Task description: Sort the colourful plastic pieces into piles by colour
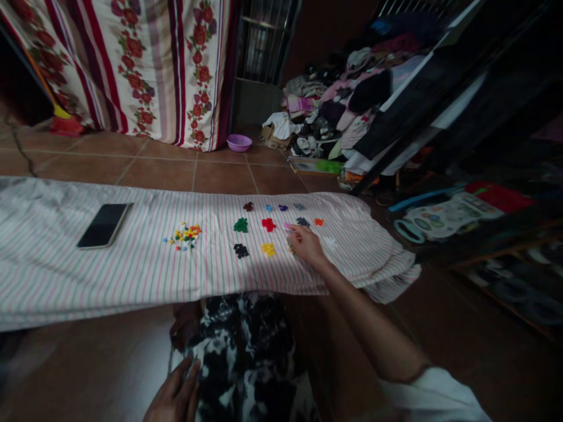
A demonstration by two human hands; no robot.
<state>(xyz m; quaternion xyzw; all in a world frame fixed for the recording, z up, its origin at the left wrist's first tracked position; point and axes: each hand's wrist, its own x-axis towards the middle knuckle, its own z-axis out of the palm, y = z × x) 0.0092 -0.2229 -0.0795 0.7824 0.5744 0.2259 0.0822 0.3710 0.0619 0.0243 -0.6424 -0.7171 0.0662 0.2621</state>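
My right hand (305, 245) is over the striped cloth (145, 275), its fingertips pinched together at a small pink pile (287, 225). Whether a piece is between them is too small to make out. Around it lie small piles sorted by colour: red (268, 224), yellow (268, 249), green (240, 225), black (240, 251), dark grey (302, 221), orange (319, 222) and white (331, 242). Under the hand, a brownish pile (291, 249) is partly hidden. A mixed multicoloured pile (187, 235) sits further left. My left hand (176, 391) rests by my patterned trousers, fingers stretched out, holding nothing visible.
A phone (104, 225) lies on the cloth at the left. More small piles, brown (248, 207), light blue (268, 207), purple (282, 207) and grey (299, 206), line the far side. Beyond are a purple basin (239, 142), a floral curtain (153, 70) and heaped clothes (338, 99).
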